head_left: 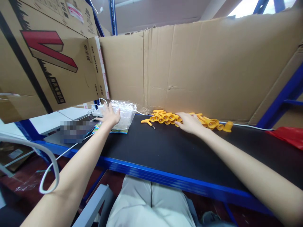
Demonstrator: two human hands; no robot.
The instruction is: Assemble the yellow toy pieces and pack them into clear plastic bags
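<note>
My left hand [109,116] has its fingers spread over a stack of clear plastic bags [125,115] at the left of the black tabletop. It seems to hold nothing. A row of yellow plastic corkscrews [163,117] with bell-shaped cups lies heaped along the back cardboard. My right hand [190,123] reaches onto this heap, thumb and forefinger apart beside a yellow cup; its other fingers are partly hidden. One corkscrew [147,122] lies at the heap's left end with its metal spiral showing. A yellow cup [228,126] stands at the right end.
A large cardboard box [71,63] overhangs the left side. A cardboard sheet [201,69] walls the back. White cables [63,153] run at the left, beside a blurred-out dark object [75,130]. Red plastic [287,136] lies far right. A blue beam [165,176] edges the table.
</note>
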